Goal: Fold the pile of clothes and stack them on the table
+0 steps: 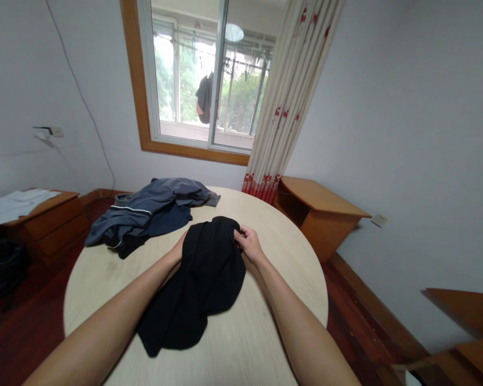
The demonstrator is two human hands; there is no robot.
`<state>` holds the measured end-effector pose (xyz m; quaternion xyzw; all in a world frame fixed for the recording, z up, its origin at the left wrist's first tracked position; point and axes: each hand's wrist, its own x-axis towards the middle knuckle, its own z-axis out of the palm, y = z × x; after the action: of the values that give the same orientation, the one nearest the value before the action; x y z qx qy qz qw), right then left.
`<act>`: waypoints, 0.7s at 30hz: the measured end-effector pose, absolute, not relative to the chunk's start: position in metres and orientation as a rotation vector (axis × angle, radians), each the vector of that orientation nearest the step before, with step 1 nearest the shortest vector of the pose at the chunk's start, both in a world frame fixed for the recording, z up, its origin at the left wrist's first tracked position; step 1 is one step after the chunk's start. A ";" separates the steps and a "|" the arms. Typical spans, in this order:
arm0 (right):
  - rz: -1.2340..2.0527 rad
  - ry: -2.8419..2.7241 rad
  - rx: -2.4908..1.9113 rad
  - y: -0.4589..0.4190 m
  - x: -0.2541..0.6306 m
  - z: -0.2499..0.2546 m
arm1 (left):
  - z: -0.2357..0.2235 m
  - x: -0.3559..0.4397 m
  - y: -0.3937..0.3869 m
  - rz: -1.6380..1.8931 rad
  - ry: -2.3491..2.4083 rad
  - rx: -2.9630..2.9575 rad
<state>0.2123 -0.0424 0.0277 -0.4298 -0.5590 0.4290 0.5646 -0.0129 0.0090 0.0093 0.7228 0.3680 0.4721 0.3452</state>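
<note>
A home, by its flowered curtain (293, 86) and wooden drawer cabinet (62, 225)

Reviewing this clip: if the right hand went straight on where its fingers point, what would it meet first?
The black garment. The right hand points leftward into its edge and seems to pinch it; how the folds lie in depth is unclear.
</note>
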 end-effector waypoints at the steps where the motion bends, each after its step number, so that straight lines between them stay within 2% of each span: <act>1: 0.919 -1.259 -1.027 -0.039 0.220 0.028 | 0.012 -0.012 0.006 1.216 0.939 1.882; 5: 0.544 -1.020 -1.136 -0.027 0.255 0.031 | 0.016 -0.004 -0.008 1.128 0.988 1.688; 8: 0.384 -0.906 -1.226 -0.023 0.269 0.032 | 0.015 0.005 -0.018 1.073 1.006 1.517; 10: 0.435 -0.913 -1.237 -0.025 0.266 0.032 | 0.013 0.012 -0.026 1.006 0.973 1.602; 15: 0.800 -1.194 -1.108 -0.037 0.232 0.032 | 0.007 0.027 -0.047 0.911 0.938 2.116; 21: 0.801 -1.343 -1.106 -0.043 0.223 0.035 | 0.006 0.040 -0.057 0.896 1.003 2.275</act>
<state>0.2227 -0.0430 0.0348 -0.4722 -0.5733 0.3421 0.5755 0.0397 -0.0565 0.0058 0.8341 0.3680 0.3284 0.2469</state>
